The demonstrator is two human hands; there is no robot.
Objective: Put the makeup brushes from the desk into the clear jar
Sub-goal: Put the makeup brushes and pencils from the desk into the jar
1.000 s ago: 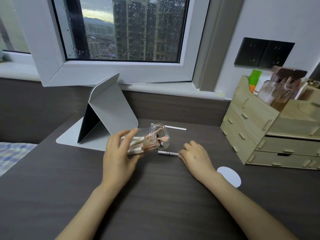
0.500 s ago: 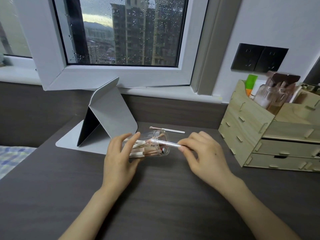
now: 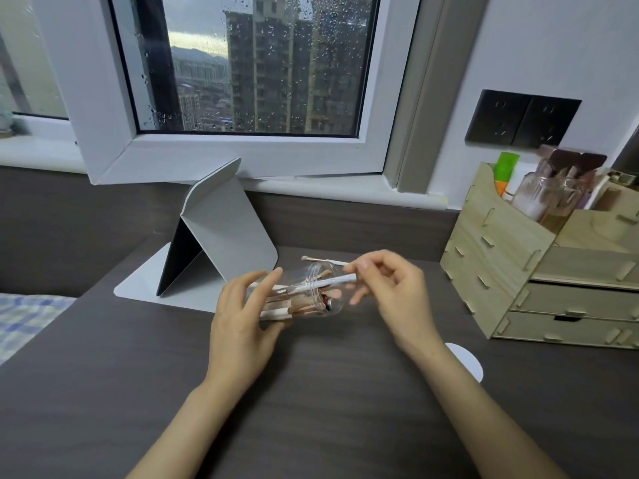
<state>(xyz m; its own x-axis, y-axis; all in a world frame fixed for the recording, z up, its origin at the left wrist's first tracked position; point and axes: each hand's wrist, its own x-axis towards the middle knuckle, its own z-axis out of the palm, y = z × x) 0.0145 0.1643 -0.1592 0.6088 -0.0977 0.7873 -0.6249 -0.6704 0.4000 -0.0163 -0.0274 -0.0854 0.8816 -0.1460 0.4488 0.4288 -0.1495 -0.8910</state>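
Observation:
My left hand point(image 3: 242, 319) grips the clear jar point(image 3: 311, 295), tipped on its side with its mouth to the right. Several white-and-pink makeup brushes lie inside it. A silver-white brush point(image 3: 328, 281) pokes halfway out of the jar's mouth, its outer end at the fingertips of my right hand point(image 3: 390, 288). Whether those fingers still pinch it is unclear. One more brush point(image 3: 325, 260) rests on the dark desk point(image 3: 311, 392) just behind the jar.
A folded grey tablet stand point(image 3: 221, 243) sits behind my left hand. A wooden drawer organiser point(image 3: 539, 271) with bottles fills the right side. A round white lid point(image 3: 465, 363) lies on the desk near my right forearm. The window is behind.
My right hand picked the silver brush off the desk and pushed it into the jar's mouth. The left hand kept holding the tilted jar.

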